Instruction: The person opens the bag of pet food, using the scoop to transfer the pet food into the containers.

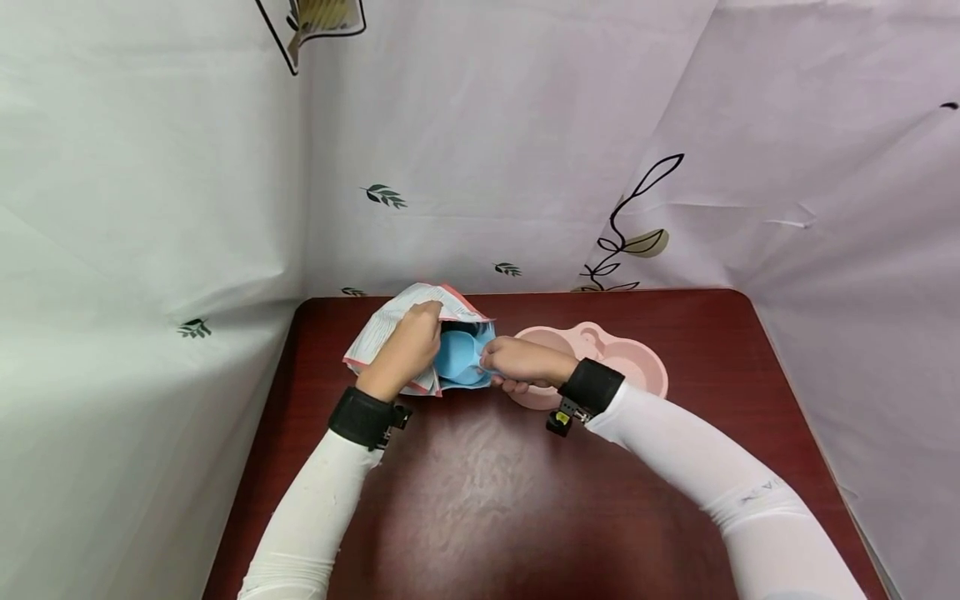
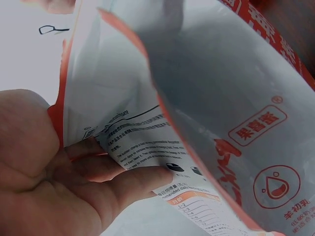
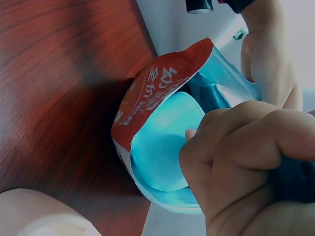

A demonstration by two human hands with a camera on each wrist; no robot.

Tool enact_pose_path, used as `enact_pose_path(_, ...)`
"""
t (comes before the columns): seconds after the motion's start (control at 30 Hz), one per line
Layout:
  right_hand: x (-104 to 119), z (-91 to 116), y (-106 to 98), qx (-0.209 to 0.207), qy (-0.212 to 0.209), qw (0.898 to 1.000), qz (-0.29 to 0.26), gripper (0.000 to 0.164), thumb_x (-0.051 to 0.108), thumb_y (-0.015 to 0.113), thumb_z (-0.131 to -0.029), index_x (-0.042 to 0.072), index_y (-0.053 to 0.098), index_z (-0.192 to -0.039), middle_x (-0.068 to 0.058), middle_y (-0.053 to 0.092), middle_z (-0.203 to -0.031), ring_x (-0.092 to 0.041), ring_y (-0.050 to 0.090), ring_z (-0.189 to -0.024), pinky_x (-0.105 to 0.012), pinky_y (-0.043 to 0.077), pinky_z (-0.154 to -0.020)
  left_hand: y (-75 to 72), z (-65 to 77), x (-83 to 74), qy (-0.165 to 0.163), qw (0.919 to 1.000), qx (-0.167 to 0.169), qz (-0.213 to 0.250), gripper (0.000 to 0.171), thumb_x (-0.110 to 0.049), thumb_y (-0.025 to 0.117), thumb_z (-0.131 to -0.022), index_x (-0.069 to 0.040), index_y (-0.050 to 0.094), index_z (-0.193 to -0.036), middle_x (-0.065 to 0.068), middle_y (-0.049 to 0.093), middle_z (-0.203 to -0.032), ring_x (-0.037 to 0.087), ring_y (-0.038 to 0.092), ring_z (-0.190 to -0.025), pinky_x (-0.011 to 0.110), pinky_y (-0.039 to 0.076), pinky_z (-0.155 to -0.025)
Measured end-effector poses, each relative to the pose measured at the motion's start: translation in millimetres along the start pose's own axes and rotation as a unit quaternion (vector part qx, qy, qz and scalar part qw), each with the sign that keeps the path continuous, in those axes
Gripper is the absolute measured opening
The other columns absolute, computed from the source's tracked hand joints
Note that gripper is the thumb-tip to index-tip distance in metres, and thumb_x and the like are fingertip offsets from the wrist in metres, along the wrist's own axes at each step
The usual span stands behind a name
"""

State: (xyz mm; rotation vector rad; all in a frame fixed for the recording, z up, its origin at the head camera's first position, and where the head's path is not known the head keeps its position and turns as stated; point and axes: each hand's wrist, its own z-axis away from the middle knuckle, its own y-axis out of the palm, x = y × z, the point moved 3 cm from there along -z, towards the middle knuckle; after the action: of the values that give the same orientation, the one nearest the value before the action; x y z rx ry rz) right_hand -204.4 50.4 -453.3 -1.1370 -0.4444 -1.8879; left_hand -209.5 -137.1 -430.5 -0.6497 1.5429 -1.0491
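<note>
A white-and-red printed food bag (image 1: 386, 327) lies tilted near the table's back edge, its mouth turned toward the right hand. My left hand (image 1: 408, 340) grips the bag by its mouth's edge; in the left wrist view, the fingers (image 2: 142, 184) lie against the printed panel. In the bag's mouth sits a light blue scoop (image 1: 457, 357), its rounded cup also plain in the right wrist view. With curled fingers my right hand (image 1: 531, 360) holds the scoop at its handle end, which the hand mostly hides. Any contents deeper in the bag are hidden.
A pink double bowl (image 1: 643, 367) stands right of the bag, partly under the right hand and forearm. The dark red wooden table (image 1: 480, 483) meets patterned white cloth (image 1: 450, 167) at the back and sides.
</note>
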Motion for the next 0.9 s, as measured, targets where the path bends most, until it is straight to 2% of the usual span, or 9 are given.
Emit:
enact_pose_path(0.23,-2.2,-8.0,6.6,-0.017,-0.003,1.000,-0.013,0.027,0.012,0.037,-0.108,0.006,0.042,-0.082,0.000,0.042,-0.065,-0.009,0.028,-0.048,-0.023,0.026,-0.045,0.8,-0.4,-1.0,0.009,0.9999,-0.009,-0.009,0.037,-0.004,0.041,-0.108,0.014,0.054,-0.137,0.030,0.061,-0.136,0.041,0.057,-0.131,0.051,0.049,-0.108)
enact_pose_path(0.43,-7.8,-15.2,12.2,-0.025,-0.011,0.998,-0.048,0.026,0.008,0.036,-0.105,0.008,0.039,-0.079,-0.001,0.039,-0.064,-0.008,0.026,-0.046,-0.021,0.024,-0.043,0.6,-0.5,-2.9,0.000,1.0000,0.002,-0.007,0.039,-0.006,0.040,-0.108,0.014,0.053,-0.139,0.029,0.059,-0.139,0.039,0.055,-0.134,0.050,0.048,-0.110)
enact_pose_path(0.6,-12.0,-21.0,16.5,-0.024,-0.021,0.996,-0.080,0.027,0.008,0.032,-0.108,0.010,0.035,-0.081,-0.001,0.038,-0.065,-0.007,0.024,-0.045,-0.020,0.023,-0.043,1.5,-1.5,-2.8,0.004,0.9999,0.001,-0.012,0.038,-0.005,0.040,-0.108,0.014,0.054,-0.138,0.030,0.060,-0.137,0.040,0.056,-0.133,0.050,0.049,-0.109)
enact_pose_path(0.73,-14.5,-24.4,19.1,-0.027,-0.022,0.995,-0.096,0.023,0.010,0.031,-0.110,0.006,0.039,-0.089,-0.001,0.038,-0.066,-0.007,0.023,-0.046,-0.020,0.022,-0.043,2.1,-2.6,-3.7,0.010,0.9999,0.007,-0.011,0.039,-0.005,0.039,-0.108,0.015,0.052,-0.139,0.031,0.060,-0.137,0.040,0.056,-0.134,0.050,0.049,-0.109)
enact_pose_path(0.9,-18.3,-30.1,23.0,-0.021,-0.018,0.991,-0.130,0.020,0.011,0.031,-0.111,-0.001,0.044,-0.101,-0.001,0.038,-0.068,-0.006,0.023,-0.047,-0.019,0.022,-0.042,1.5,-1.9,-3.2,0.001,0.9998,0.013,-0.012,0.041,-0.006,0.040,-0.109,0.016,0.051,-0.141,0.032,0.058,-0.140,0.041,0.054,-0.136,0.050,0.048,-0.110)
